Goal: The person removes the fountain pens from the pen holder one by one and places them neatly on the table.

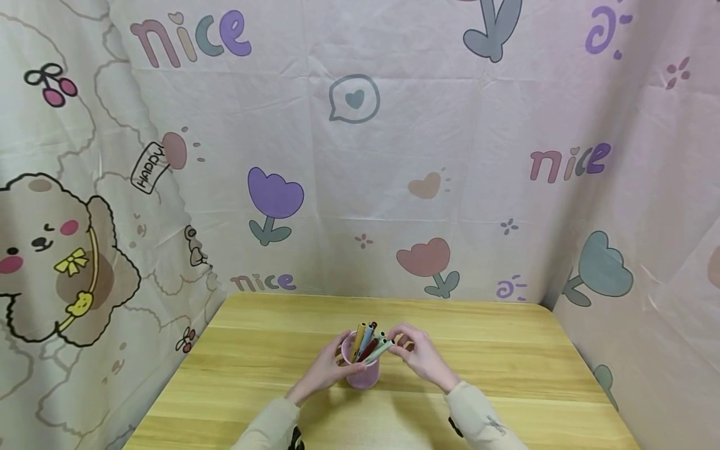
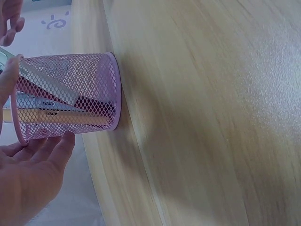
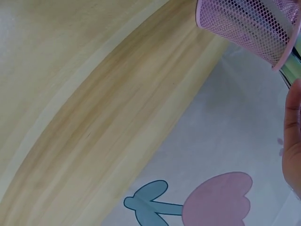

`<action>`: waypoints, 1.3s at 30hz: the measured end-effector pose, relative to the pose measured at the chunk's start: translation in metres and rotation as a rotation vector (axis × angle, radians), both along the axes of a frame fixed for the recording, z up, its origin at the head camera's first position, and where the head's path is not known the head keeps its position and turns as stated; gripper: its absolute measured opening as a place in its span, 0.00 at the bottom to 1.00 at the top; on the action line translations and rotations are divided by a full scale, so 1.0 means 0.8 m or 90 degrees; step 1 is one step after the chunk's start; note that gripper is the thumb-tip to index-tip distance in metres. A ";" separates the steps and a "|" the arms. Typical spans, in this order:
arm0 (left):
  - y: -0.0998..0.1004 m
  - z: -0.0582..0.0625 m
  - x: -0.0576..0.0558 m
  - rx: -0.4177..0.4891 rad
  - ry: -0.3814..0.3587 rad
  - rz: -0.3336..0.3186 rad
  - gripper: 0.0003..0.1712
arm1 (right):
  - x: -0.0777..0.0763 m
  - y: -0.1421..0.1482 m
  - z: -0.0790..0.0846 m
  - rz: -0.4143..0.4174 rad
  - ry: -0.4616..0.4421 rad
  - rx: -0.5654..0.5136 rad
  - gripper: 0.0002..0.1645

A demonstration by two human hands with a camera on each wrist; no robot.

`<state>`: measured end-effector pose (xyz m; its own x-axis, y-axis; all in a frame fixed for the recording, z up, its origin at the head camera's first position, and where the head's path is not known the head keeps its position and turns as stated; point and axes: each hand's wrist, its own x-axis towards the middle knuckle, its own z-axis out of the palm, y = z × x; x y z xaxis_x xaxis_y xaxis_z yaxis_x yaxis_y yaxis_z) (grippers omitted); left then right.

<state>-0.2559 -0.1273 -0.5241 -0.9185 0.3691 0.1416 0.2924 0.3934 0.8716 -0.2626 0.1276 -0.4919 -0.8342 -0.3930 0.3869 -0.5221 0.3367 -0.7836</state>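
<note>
A pink mesh pen cup (image 1: pixel 364 377) stands on the table, filled with several pens. My left hand (image 1: pixel 327 367) grips the cup from the left, thumb across the near side of its rim and fingers around the far side. Inside lean an orange-yellow pen (image 1: pixel 359 340), a blue pen (image 1: pixel 367 337), a dark red pen (image 1: pixel 369 349) and pale green pens (image 1: pixel 380 351). Beside the rim on the right is my right hand (image 1: pixel 419 355), fingers loosely bent, fingertips right at the uncovered end of a pale green pen. Through the mesh, the left wrist view shows the pens' lower parts.
The wood-grain table (image 1: pixel 270 350) extends around the cup. A printed cloth (image 1: pixel 360 187) hangs behind it and along both sides, close to the table's edges.
</note>
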 end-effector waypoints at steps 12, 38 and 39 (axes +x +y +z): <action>0.000 0.001 0.002 -0.027 0.012 0.017 0.56 | 0.006 0.014 -0.008 0.036 -0.024 -0.096 0.10; -0.001 -0.001 0.002 -0.005 0.009 0.014 0.57 | 0.025 0.024 -0.011 0.043 0.047 -0.385 0.15; -0.001 -0.002 0.002 -0.008 0.010 0.016 0.57 | 0.026 0.024 -0.010 0.042 0.051 -0.391 0.15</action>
<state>-0.2545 -0.1279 -0.5255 -0.9252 0.3484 0.1507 0.2956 0.4121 0.8619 -0.2418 0.1471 -0.5001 -0.7744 -0.1282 0.6195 -0.5922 -0.1978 -0.7812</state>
